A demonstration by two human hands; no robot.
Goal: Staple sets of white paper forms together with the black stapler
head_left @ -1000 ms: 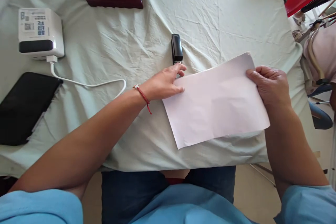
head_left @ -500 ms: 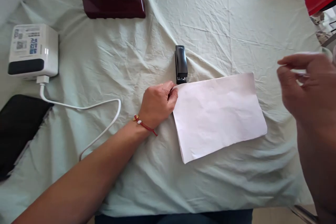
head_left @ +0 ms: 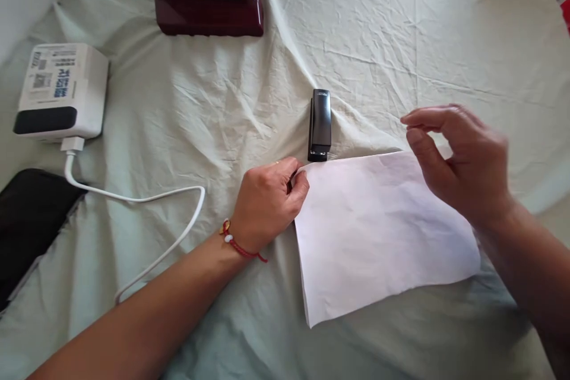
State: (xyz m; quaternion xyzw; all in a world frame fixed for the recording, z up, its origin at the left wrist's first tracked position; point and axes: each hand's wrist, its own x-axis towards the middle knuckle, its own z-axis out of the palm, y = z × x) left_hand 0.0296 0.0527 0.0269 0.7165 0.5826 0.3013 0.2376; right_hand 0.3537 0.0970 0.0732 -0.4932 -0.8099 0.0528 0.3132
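White sheets of paper [head_left: 374, 237] lie in a thin stack on the cloth, their upper left corner pinched between the thumb and fingers of my left hand [head_left: 274, 202]. A black stapler [head_left: 321, 124] rests just beyond that corner, its near end at the paper's top edge. Above the right part of the paper hovers my right hand [head_left: 463, 160], thumb and fingers curved with a gap between them and nothing held. It is slightly blurred.
A pale green cloth [head_left: 214, 107] covers the table. At the back left stands a dark red device with dials [head_left: 209, 15]. On the left are a white box-shaped device [head_left: 62, 86] with a white cable [head_left: 133, 197] and a black item [head_left: 35, 208].
My right hand has moved left from the far right to above the paper. My left hand keeps its pinch on the corner. The camera view has shifted a little.
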